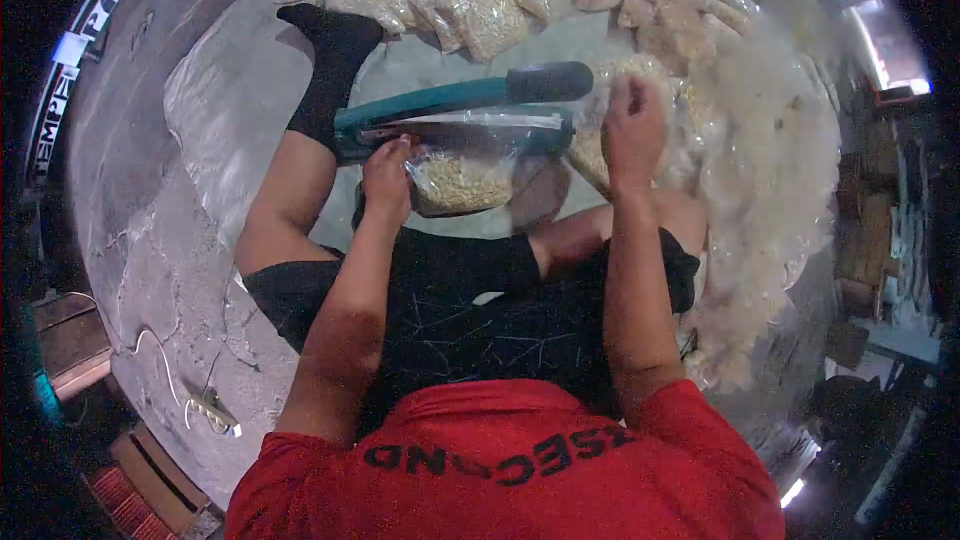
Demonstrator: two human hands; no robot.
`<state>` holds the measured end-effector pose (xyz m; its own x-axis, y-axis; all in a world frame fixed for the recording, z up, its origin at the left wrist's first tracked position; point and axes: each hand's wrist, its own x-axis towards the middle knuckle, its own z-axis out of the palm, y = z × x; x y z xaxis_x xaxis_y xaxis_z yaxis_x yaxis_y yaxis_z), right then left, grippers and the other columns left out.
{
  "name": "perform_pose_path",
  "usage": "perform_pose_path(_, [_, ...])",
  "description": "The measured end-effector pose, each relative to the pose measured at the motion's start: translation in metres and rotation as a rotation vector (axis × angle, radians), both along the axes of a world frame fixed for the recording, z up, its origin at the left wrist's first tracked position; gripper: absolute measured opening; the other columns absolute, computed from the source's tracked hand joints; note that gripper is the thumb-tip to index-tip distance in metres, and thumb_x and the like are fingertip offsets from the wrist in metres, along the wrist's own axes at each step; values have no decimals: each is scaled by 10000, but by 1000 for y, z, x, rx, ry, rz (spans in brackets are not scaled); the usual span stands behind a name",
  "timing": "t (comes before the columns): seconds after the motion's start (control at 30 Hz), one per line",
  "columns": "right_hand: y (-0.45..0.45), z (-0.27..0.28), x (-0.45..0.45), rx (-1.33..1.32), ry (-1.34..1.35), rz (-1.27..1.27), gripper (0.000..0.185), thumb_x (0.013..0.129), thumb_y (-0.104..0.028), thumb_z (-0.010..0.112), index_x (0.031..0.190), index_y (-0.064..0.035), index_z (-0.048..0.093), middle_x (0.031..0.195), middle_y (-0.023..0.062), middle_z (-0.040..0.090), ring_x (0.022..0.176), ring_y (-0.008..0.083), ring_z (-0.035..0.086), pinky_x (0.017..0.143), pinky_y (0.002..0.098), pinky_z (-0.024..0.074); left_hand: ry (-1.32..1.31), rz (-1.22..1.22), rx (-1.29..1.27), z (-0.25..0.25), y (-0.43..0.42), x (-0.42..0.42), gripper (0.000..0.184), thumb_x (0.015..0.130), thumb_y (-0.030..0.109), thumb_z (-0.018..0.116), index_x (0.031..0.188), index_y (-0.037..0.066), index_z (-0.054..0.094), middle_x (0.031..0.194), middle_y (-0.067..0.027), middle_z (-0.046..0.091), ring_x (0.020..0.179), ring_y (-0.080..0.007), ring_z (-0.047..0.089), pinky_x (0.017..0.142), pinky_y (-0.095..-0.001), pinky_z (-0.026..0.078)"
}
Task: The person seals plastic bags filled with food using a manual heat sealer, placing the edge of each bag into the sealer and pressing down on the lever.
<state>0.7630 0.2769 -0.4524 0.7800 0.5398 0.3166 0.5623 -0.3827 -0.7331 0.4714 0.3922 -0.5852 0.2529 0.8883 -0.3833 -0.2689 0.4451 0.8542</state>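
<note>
A teal impulse bag sealer [425, 100] with a dark grip lies across the floor in front of me, its lever arm raised. A clear plastic bag of small pale-yellow pieces [462, 183] rests against its near side, the bag's mouth along the sealing bar. With my left hand [387, 178] I pinch that bag's upper left corner, close to the sealer. My right hand [636, 132] is raised beyond the sealer's right end, its fingers curled together. Behind it lies another clear bag of pale pieces [640, 67]; whether the fingers hold any of it is hidden.
Filled clear bags [480, 15] are piled at the far side, with more bags [670, 20] at far right. A pale plastic sheet [760, 200] with loose material spreads to my right. My dark-socked foot [340, 55] is by the sealer's left end. A white cord [160, 360] lies at left.
</note>
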Motion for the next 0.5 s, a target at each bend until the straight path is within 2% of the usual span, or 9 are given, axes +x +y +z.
perform_pose_path(0.03, [6, 32, -14, 187, -40, 6, 278, 955, -287, 618, 1033, -37, 712, 1031, 198, 709, 939, 371, 683, 844, 460, 528, -48, 42, -96, 14, -4, 4, 201, 988, 168, 611, 1059, -10, 671, 995, -87, 691, 922, -186, 645, 844, -325, 485])
perform_pose_path(0.07, [13, 48, -23, 183, -41, 6, 278, 955, -287, 618, 1033, -37, 712, 1031, 198, 709, 939, 371, 683, 844, 460, 528, -49, 42, -99, 15, -7, 4, 201, 988, 168, 611, 1059, -10, 671, 995, -87, 691, 922, -186, 645, 844, -325, 485])
perform_pose_path(0.13, [26, 66, -31, 374, -273, 242, 253, 955, -281, 633, 1058, -60, 702, 980, 159, 705, 917, 357, 675, 848, 454, 520, -48, 29, -99, 16, -4, 5, 195, 989, 166, 611, 1055, -6, 673, 975, -82, 692, 901, -180, 646, 840, -326, 492])
perform_pose_path(0.17, [33, 66, -31, 380, -278, 241, 253, 955, -281, 633, 1058, -60, 702, 980, 159, 705, 917, 357, 675, 848, 454, 520, -51, 27, -93, 12, -4, 4, 195, 989, 166, 611, 1055, -6, 673, 975, -82, 692, 901, -180, 646, 840, -326, 492])
perform_pose_path(0.23, [47, 61, -33, 151, -671, 440, 288, 931, -315, 662, 1091, -76, 688, 1002, 130, 701, 974, 332, 661, 915, 471, 479, 79, -31, 179, 9, -5, 1, 198, 989, 176, 618, 1047, -6, 673, 963, -75, 693, 880, -175, 647, 827, -323, 497])
perform_pose_path(0.27, [49, 58, -36, 158, -672, 451, 288, 931, -315, 662, 1091, -76, 688, 1002, 130, 701, 974, 332, 661, 915, 471, 479, 123, -40, 269, 12, -4, 0, 200, 989, 179, 621, 1044, -6, 672, 959, -73, 693, 873, -174, 647, 823, -322, 498])
perform_pose_path(0.33, [48, 47, -45, -27, -683, 432, 292, 917, -328, 674, 1095, -96, 681, 1056, 106, 694, 1043, 303, 643, 988, 497, 420, -21, 19, -70, 16, -5, 3, 188, 988, 178, 623, 1024, 2, 676, 956, -66, 694, 843, -167, 643, 801, -315, 501])
perform_pose_path(0.37, [46, 40, -46, -32, -636, 442, 271, 924, -322, 666, 1082, -102, 680, 1124, 94, 685, 1084, 283, 629, 1014, 517, 386, -6, 57, -90, 12, -3, 4, 176, 982, 165, 624, 1020, 2, 678, 959, -68, 696, 862, -162, 636, 813, -310, 493])
perform_pose_path(0.5, [41, 24, -43, -104, -643, 415, 260, 928, -318, 660, 1076, -105, 684, 1097, 84, 694, 1061, 281, 636, 1008, 510, 392, -4, -6, -7, 1, -1, 0, 187, 980, 174, 624, 1023, 1, 681, 957, -68, 698, 876, -167, 627, 837, -315, 478])
